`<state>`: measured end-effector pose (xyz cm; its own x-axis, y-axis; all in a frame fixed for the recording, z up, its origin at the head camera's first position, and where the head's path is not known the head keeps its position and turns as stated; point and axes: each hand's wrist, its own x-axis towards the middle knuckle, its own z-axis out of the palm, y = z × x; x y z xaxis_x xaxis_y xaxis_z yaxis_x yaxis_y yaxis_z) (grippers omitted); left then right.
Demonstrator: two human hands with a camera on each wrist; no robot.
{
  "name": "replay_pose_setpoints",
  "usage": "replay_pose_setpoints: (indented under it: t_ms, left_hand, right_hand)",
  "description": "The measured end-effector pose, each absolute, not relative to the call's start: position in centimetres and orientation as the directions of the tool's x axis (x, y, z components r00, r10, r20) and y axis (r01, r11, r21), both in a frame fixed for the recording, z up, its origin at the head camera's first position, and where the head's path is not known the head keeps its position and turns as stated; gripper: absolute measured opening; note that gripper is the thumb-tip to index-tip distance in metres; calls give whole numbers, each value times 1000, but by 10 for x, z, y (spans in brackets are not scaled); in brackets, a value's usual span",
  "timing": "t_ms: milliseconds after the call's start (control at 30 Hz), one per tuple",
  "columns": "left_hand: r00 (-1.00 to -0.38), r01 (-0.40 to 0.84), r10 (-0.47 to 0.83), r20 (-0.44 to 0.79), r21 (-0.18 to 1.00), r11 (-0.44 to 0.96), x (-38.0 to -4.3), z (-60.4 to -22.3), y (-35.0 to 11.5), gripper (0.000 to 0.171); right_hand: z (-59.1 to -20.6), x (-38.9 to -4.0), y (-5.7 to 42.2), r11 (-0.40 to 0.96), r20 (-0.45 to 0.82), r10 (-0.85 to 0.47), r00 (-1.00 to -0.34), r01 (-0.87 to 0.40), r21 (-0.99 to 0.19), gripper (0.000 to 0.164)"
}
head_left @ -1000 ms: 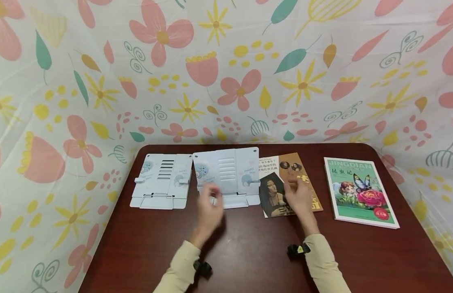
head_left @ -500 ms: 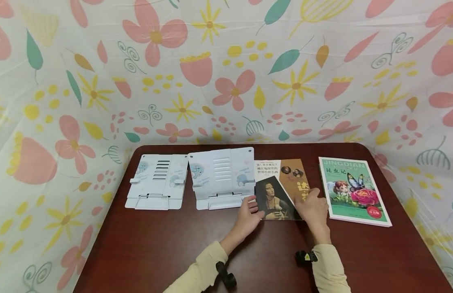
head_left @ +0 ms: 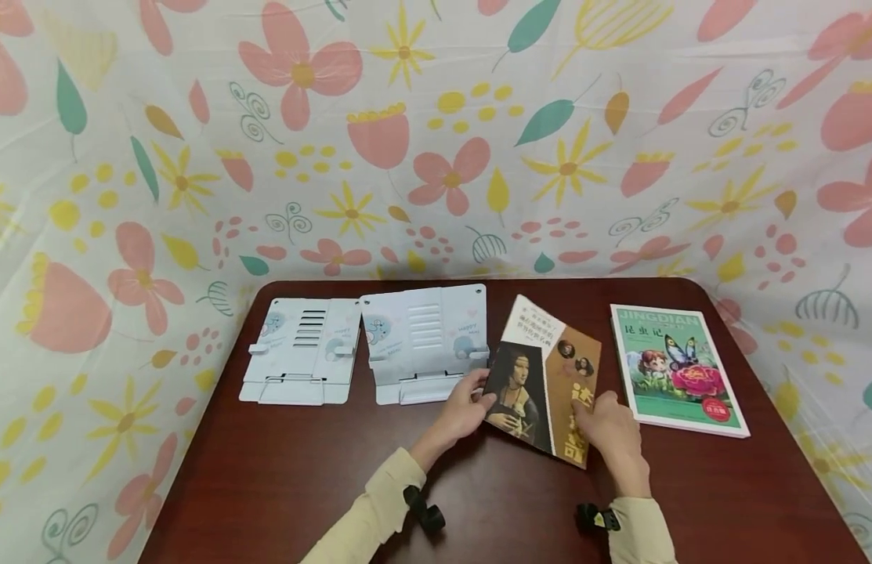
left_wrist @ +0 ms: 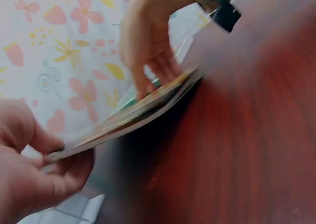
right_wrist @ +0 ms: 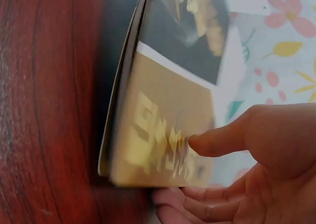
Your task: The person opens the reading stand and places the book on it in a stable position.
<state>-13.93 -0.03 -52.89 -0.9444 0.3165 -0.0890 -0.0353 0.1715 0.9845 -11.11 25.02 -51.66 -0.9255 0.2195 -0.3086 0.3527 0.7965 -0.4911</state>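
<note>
Holding the thin brown, white and black paperback [head_left: 543, 384] tilted over the reddish-brown wood-grain table [head_left: 506, 517], right of centre in the frame, I'd do best to pinch all its layers together, since a gap shows at its edge, and support both sides evenly. Fingers now: my left hand [head_left: 466, 405] is nearly closed, thumb above and fingers beneath the left edge, while my right hand [head_left: 615, 432] grips the lower right, thumb by the gold lettering [right_wrist: 148, 130], fingers round the edge.
</note>
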Motion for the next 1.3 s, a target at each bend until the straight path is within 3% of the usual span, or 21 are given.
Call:
replay_pose_setpoints:
  t_ms: [167,267,433,567,700,833,1033,1300]
  left_hand:
    - [-900,240,413,136,948,211,-148,-515,-13,37]
    - [-890,323,410,199,911,257,-153,-506,-20,40]
    - [-913,326,341,222,901,285,-157,-492,-34,46]
    - [-920,364,242,308,900,239,-164,-482,-50,45]
    - [-908,418,133,397,876,242,-176,-474,-73,38]
    - [-877,460,14,481,830,316,-188,-468,-98,30]
    - [-843,438,-145,519,817,375,-198,-460,-134,22]
    - [-839,398,-204,504,826,400,-197,-458,-157,21]
  right_hand:
    - [-520,-112,250,794,-286,170,-943,303,-526,33]
    - [-523,-114,246,771,-262,157,-952,284,-570,34]
    - [-524,-118,237,646,-178,161,-971,240,-725,33]
    - [-510,-134,224,566,27,189,-982,86,-820,28]
    - [-482,-158,206,575,289,198,-936,-128,-808,27]
    - [-451,-178,183,569,448,170,-878,-284,-772,26]
    - [-424,-198,149,539,521,79,-850,-403,-739,22]
    - [-410,-216,124,511,594,42,-803,-494,-704,20]
